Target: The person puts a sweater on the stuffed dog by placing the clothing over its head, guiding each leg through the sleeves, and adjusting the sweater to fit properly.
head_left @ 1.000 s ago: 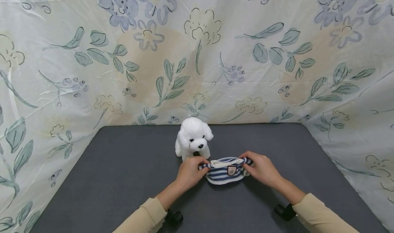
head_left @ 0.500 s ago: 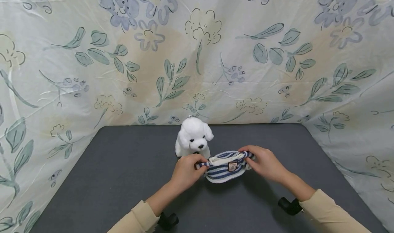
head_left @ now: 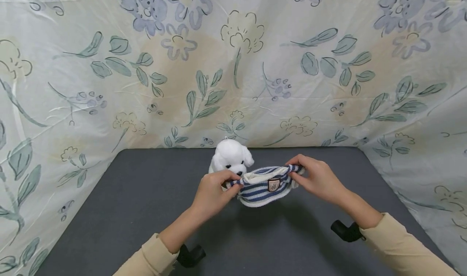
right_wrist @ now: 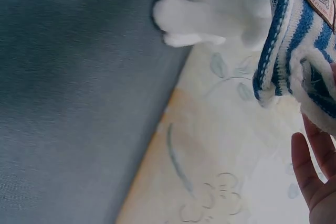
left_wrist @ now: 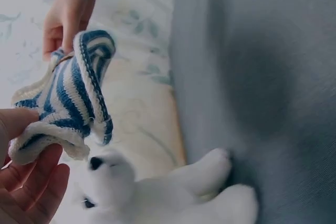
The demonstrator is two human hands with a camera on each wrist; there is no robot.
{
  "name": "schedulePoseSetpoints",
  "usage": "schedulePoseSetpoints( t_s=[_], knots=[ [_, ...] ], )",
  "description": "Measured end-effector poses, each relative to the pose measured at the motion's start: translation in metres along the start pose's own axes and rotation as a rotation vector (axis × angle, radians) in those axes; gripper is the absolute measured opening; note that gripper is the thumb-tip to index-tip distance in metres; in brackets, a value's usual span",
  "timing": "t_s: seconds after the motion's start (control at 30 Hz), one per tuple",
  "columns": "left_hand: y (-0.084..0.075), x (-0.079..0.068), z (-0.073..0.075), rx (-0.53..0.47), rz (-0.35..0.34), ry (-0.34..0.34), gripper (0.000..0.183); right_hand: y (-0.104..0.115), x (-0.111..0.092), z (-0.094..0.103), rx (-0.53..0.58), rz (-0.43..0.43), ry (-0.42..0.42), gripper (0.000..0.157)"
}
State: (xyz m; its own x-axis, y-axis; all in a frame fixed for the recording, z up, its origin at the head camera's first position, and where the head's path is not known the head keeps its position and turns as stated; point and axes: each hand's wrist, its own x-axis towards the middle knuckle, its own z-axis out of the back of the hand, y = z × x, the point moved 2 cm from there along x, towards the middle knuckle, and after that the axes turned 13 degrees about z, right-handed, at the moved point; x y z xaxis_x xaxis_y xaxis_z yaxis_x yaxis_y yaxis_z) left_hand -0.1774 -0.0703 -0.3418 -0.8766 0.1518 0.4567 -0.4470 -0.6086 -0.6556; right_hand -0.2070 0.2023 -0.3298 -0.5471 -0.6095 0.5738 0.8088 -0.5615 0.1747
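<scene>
Lifting striped garment (head_left: 260, 191) higher.

We take this for a screened-off tabletop booth; a creased floral-print drape (head_left: 251, 105), with lavender blossoms (head_left: 147, 12) and grey-green leaf sprigs (head_left: 118, 66), closes in the back and both sides of a dark grey tabletop (head_left: 127, 211); black wrist-worn cameras (head_left: 191, 255) mark it as a recording set-up; whether home, studio or lab lies beyond, we cannot tell.
</scene>
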Motion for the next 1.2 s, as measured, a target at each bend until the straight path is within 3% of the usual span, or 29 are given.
schedulePoseSetpoints(
  t_s=[0.3,0.43,0.6,0.87,1.2],
  knots=[
    [-0.01,0.02,0.027,0.003,-0.046,-0.08,0.008,0.0,0.031,0.011,-0.021,0.068,-0.11,0.024],
    [-0.009,0.029,0.037,-0.006,-0.037,-0.112,0.009,-0.001,0.045,0.011,-0.012,0.105,-0.159,0.024],
    [-0.006,0.037,0.049,-0.038,-0.02,-0.145,0.009,0.0,0.061,0.01,0.0,0.124,-0.189,0.023],
    [0.001,0.049,0.065,-0.065,0.003,-0.238,0.008,-0.001,0.086,0.003,-0.029,0.085,-0.25,0.014],
    [0.017,0.06,0.073,-0.058,0.049,-0.285,0.008,-0.004,0.109,-0.012,-0.027,0.099,-0.286,0.01]
  ],
)
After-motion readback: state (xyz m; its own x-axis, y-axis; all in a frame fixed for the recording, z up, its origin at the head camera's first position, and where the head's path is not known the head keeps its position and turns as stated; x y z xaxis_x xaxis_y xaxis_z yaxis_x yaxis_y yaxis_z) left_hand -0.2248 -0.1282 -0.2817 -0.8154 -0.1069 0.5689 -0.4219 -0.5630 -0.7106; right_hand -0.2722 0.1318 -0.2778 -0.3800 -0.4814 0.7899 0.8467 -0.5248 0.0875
